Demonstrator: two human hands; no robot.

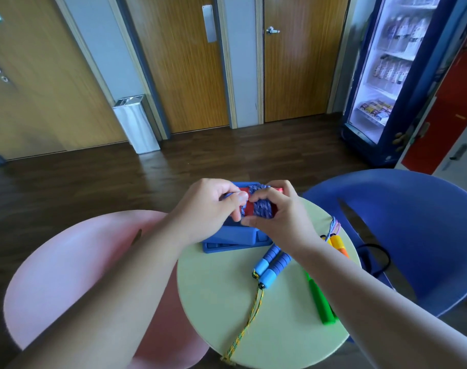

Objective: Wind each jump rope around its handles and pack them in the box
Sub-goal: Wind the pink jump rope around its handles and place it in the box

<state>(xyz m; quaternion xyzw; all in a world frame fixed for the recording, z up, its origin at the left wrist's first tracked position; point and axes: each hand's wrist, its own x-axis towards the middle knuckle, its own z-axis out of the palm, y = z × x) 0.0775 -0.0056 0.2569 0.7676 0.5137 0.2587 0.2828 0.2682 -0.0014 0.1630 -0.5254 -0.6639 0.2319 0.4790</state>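
Note:
Above the blue box [233,237] I hold a jump rope with red handles [251,207], its blue-purple cord wound around them. My right hand [275,211] grips the wound bundle from the right. My left hand [211,206] pinches the cord's loose end at the bundle's left side. On the round pale-green table [267,323] lie three more ropes: one with blue foam handles [272,263] and a yellow-green cord [247,323] trailing over the near edge, one with green handles [318,302], and one with orange handles [338,245] near the right rim.
A pink chair [75,265] stands left of the table and a blue chair [418,235] right of it, with a black loop [378,259] on its seat. Wooden doors, a metal bin [136,123] and a drinks fridge [386,75] line the far wall.

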